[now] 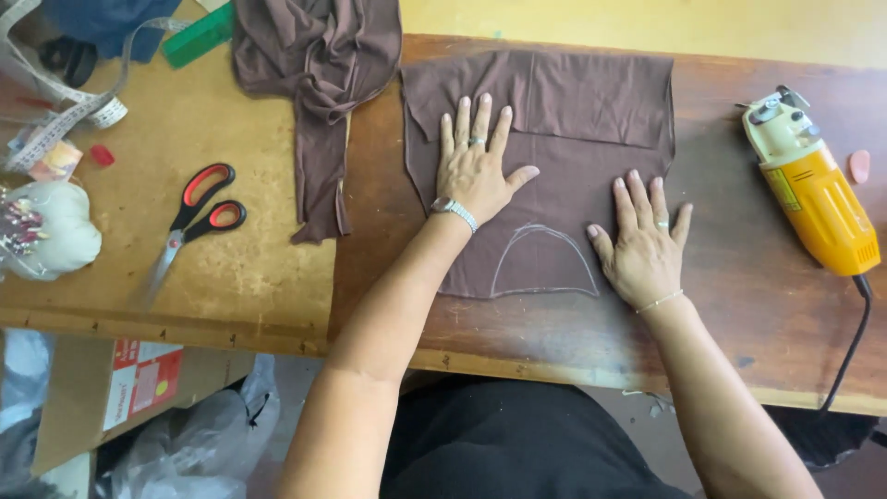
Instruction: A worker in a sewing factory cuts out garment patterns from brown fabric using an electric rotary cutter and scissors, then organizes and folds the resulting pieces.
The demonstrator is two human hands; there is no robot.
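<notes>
A folded piece of brown fabric (564, 111) lies flat on the dark wooden table (739, 305). A curved chalk outline (543, 263) is drawn near its front edge. My left hand (476, 166) presses flat on the fabric's left part, fingers spread, with a ring and a wristwatch on. Flat as well, my right hand (642, 245) rests on the fabric's right front corner, partly on the wood, just right of the chalk outline. Neither hand holds anything.
A yellow electric cutter (813, 185) with a black cord lies at the right, pink chalk (860, 165) beyond it. On the lighter board at left are red-handled scissors (189, 226), another crumpled brown cloth (314, 65), a measuring tape (65, 115), a white pincushion (42, 231) and a green block (199, 35).
</notes>
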